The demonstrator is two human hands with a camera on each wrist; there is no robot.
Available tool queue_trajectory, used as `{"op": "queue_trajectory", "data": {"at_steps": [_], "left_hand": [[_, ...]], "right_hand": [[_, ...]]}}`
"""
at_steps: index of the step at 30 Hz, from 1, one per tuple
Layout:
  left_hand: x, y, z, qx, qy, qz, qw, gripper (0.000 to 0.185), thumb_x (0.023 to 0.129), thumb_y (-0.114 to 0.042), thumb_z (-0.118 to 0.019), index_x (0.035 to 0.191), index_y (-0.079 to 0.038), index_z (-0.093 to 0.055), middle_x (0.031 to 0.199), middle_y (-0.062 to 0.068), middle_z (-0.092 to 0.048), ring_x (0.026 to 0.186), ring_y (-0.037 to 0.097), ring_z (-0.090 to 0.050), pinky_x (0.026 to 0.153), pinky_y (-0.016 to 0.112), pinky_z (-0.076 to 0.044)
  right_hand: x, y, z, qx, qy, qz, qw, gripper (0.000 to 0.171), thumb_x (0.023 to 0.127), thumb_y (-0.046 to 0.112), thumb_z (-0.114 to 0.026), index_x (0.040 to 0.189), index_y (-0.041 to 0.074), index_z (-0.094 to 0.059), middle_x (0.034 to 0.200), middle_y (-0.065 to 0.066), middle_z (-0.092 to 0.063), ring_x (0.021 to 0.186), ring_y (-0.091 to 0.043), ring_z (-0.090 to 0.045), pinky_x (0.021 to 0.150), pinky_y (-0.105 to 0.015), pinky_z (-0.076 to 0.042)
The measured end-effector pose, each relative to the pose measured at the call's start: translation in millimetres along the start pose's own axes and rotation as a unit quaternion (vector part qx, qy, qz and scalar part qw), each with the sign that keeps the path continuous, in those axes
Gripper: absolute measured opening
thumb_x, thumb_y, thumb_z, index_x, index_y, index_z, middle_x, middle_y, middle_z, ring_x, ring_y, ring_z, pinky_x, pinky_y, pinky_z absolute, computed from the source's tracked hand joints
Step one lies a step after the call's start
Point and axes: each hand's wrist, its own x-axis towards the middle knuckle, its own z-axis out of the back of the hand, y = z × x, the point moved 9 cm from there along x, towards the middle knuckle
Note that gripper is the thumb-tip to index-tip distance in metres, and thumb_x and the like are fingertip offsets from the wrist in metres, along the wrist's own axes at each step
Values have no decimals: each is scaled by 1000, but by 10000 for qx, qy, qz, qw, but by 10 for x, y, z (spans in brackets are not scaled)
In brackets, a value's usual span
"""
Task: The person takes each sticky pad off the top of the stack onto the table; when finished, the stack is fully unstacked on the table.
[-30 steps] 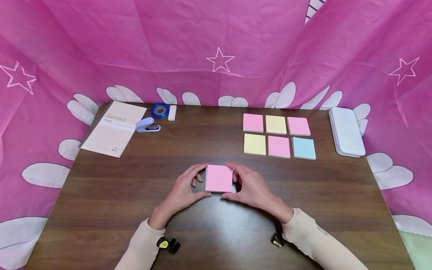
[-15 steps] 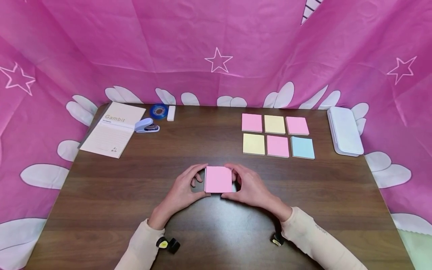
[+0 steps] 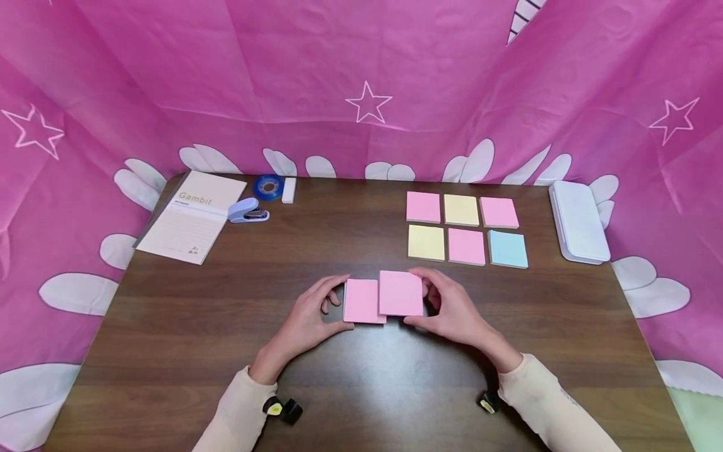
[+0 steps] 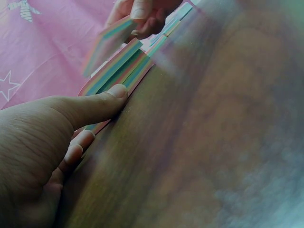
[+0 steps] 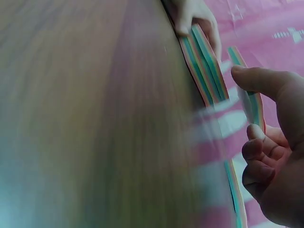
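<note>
- Between both hands: pink sticky-note stack [image 3: 360, 301] on table [image 3: 226, 326].
- Left hand [image 3: 307, 320] pinching stack's left edge.
- Right hand [image 3: 452, 307] gripping lifted pink pad [image 3: 401, 293], overlapping stack's right side.
- Beyond right hand: six note pads [image 3: 466, 227].

Desk workspace: stapler [image 3: 247, 211], notepad [image 3: 192, 216], 6 sticky-note pads [image 3: 466, 228], pink backdrop [image 3: 316, 75].

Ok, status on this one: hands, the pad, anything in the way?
Left hand grips lower pink stack. Right hand holds split-off pink pad. Nothing in the way.
</note>
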Motion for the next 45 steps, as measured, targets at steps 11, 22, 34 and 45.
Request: {"op": "queue_trajectory", "data": {"at_steps": [11,22,34,45], "left_hand": [[5,16,6,2,-35,2,10000,96,78,-14,-104,161,-15,-57,138,5,-63,91,15,-56,76,26,-48],[10,2,-17,1,-35,-47,10000,96,77,-14,-105,161,-15,-57,138,5,-62,91,14,-55,76,27,-48],[3,16,-16,-43,-58,-107,9999,94,78,-14,-105,159,-13,-58,135,3,-63,90,13,-55,76,27,-48],[0,12,-10,-52,-22,-20,10000,94,78,-15,-104,160,-13,-57,135,3,-62,90,14,-54,77,27,-47]], "right_hand": [[-102,-375,280,-1160,28,-294,9928,91,77,27,-104,153,7,-59,108,-4,-61,92,-20,-55,75,-35,-48],[-65,-465,269,-1335,299,-563,9890,90,78,29,-104,150,3,-57,107,-3,-60,87,-18,-54,73,-34,-46],[-7,-460,258,-1398,402,-556,9878,85,79,33,-104,147,6,-62,105,-3,-62,86,-17,-53,72,-34,-45],[0,-344,279,-1552,220,-368,9869,98,78,46,-103,157,11,-56,100,-2,-61,87,-17,-55,72,-37,-47]]}}
